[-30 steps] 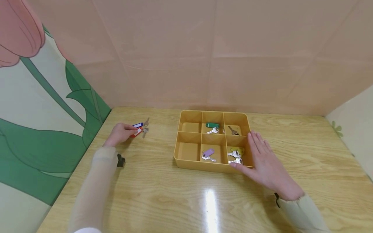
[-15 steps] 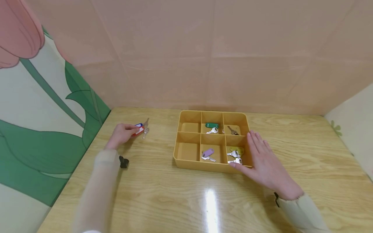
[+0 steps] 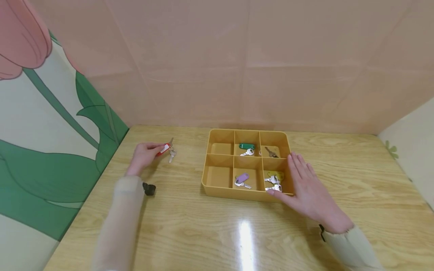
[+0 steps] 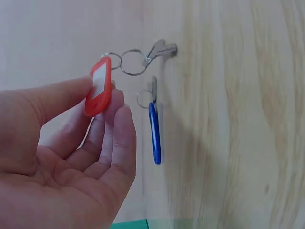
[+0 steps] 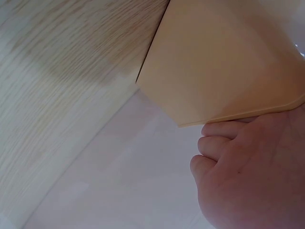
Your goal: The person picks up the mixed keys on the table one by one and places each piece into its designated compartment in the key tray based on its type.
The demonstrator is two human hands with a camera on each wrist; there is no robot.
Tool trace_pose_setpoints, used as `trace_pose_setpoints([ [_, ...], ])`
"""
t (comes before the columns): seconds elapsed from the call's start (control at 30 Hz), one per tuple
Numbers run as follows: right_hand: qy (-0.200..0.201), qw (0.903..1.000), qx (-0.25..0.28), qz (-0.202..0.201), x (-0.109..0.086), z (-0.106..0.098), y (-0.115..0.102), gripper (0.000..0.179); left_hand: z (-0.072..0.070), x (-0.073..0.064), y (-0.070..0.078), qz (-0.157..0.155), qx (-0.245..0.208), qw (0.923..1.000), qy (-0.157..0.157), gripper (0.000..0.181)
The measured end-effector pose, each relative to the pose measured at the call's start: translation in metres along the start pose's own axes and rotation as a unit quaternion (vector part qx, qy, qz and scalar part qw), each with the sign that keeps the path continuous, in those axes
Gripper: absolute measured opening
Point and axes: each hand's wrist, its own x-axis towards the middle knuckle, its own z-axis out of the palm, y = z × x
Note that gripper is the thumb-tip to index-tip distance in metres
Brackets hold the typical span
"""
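My left hand [image 3: 144, 157] pinches a red key tag [image 4: 100, 86] between thumb and fingers. From the tag's rings hangs a silver key [image 3: 172, 155]. On the table behind it lies a blue key tag [image 4: 155, 133] with its own key; in the head view the hand and red tag hide the blue tag. My right hand [image 3: 310, 195] rests with straight fingers along the right wall of a yellow divided box [image 3: 237, 193], its thumb at the front rim. Inside the box are a green key tag [image 3: 246, 146], a purple key tag [image 3: 242, 177] and a yellow key tag [image 3: 280, 175], with keys.
A dark key [image 3: 271, 152] lies in the box's back right compartment. The two left compartments show bare floors. A pink-covered wall [image 3: 190, 94] rises behind the wooden table [image 3: 190, 226], and a flower-painted wall [image 3: 61, 169] stands at the left.
My left hand has shifted slightly right with the red key tag, whose key now hangs further right. The blue tag has gone out of sight behind it. The right hand and box stay put.
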Motion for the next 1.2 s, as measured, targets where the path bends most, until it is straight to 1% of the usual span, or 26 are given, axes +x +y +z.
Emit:
trace_pose_setpoints([
  [0.13,0.001,1.0000,-0.001,0.000,0.000,0.000,0.000,0.114,0.004,-0.003,0.005,-0.009,-0.043,0.9990,0.007,0.037],
  [0.23,0.001,1.0000,-0.001,0.000,0.000,0.000,0.000,0.113,0.008,-0.004,0.009,-0.013,-0.082,0.9966,0.006,0.037],
  [0.3,0.002,1.0000,-0.001,0.000,0.000,0.000,0.000,0.113,0.010,-0.004,0.011,-0.015,-0.097,0.9952,0.004,0.036],
  [0.53,0.001,1.0000,-0.001,0.001,0.000,0.000,0.000,0.114,0.018,-0.007,0.018,-0.026,-0.114,0.9931,0.001,0.035],
  [0.87,0.002,1.0000,0.000,0.001,0.000,-0.001,-0.001,0.114,0.027,-0.008,0.028,-0.016,-0.164,0.9864,0.002,0.034],
  [0.97,0.000,1.0000,-0.001,0.002,0.001,-0.001,-0.002,0.114,0.029,-0.009,0.031,-0.011,-0.167,0.9859,0.002,0.033],
  [1.2,-0.004,1.0000,-0.002,0.002,0.001,-0.002,-0.003,0.114,0.030,-0.010,0.037,-0.016,-0.170,0.9852,-0.011,0.031],
])
